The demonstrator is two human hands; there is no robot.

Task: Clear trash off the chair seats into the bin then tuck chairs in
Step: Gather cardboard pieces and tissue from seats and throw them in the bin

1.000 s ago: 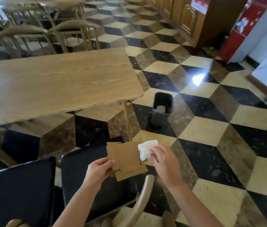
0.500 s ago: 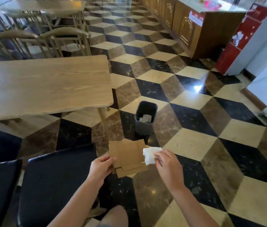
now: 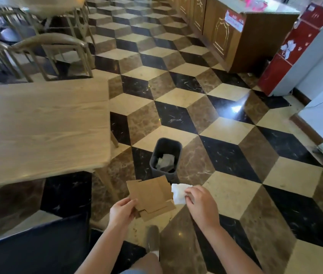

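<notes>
My left hand [image 3: 121, 211] covering the cardboard's [image 3: 150, 196] lower corner, black chair seat [image 3: 38, 248] cut by the bottom edge, grey scraps in the bin [image 3: 165, 155] too dim to identify, far chairs [image 3: 38, 54] blurred.

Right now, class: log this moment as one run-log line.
left hand: holds cardboard | right hand: holds tissue | bin: on floor just ahead, some trash inside | step: carrying trash to bin

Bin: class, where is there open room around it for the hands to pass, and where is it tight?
Bare floor lies right of and beyond the bin. Its mouth is open, with crumpled paper low inside. Tight on the left: the table leg and tabletop corner stand near.
</notes>
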